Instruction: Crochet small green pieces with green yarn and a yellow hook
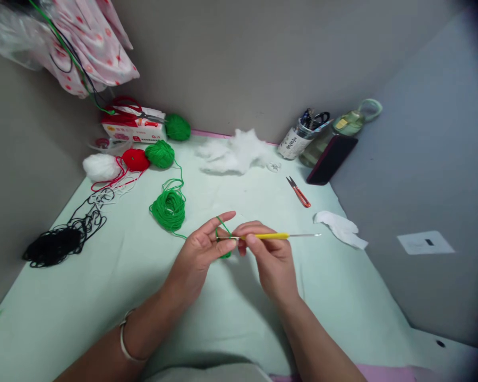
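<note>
My right hand [273,260] pinches a crochet hook [269,236] by its yellow handle, its bare metal end pointing right. The hook's other tip reaches my left hand [201,249], where green yarn [220,225] loops over the raised index finger. Between the left thumb and fingers sits a small green crochet piece [225,255], mostly hidden by the hand. From the left hand the strand runs back to a loose green skein [168,210] on the table, which links to a green yarn ball [160,154] behind it.
White stuffing [239,151] lies at the back. Red thread snips [298,192], a phone [331,159], a pen cup [297,139] and a white cloth piece [341,228] are on the right. Black yarn [53,245], white yarn [101,167] and a tissue box [133,129] stand left.
</note>
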Tool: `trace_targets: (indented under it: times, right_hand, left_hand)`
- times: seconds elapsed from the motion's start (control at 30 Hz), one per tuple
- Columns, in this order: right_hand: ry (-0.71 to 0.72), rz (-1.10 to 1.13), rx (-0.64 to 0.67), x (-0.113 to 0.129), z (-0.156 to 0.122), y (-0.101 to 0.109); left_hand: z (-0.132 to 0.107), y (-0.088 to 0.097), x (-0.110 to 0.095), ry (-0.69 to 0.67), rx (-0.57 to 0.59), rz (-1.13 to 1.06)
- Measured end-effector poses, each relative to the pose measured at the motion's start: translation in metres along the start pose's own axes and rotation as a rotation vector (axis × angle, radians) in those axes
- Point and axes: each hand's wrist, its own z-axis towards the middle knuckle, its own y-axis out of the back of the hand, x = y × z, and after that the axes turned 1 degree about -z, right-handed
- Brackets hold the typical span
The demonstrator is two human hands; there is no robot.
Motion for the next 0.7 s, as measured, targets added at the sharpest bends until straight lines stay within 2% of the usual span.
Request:
trace_targets:
  times: [0.17,0.27,0.4,0.5,0.57,0.6,0.67,0.7]
  right_hand:
    - [-0.109,0.070,-0.052,-0.009,0.001,-0.002]
    - [-0.046,0.011,-0.062,-0.007,-0.001,-0.006]
    - [0.190,-0.312,-0.075,0.000,-0.011,-0.015]
    - [0.266,-0.487,0.075,0.009,-0.012,-0.013]
    - [0.221,-0.639,0.228,0.015,0.000,-0.002]
    - [0.177,-0.743,0.248,0.017,0.011,0.007]
    - [0.059,-1.071,0.176,0.017,0.040,0.030]
    - [-0.019,-1.282,0.073,0.016,0.056,0.043]
  left_hand:
    - [0.002,0.002,0.004,0.011,0.013,-0.032]
    - [0.002,0.002,0.005,-0.004,-0.002,-0.077]
    - [-0.001,0.001,0.009,-0.020,-0.050,-0.148]
    - [-0.003,0.004,0.006,0.038,-0.039,-0.200]
    - [-0.005,0.008,-0.003,0.048,-0.043,-0.202]
    - [-0.006,0.010,-0.008,0.043,-0.044,-0.191]
    - [-0.009,0.013,-0.018,0.032,-0.025,-0.160]
    - [-0.010,0.014,-0.022,0.031,-0.005,-0.142]
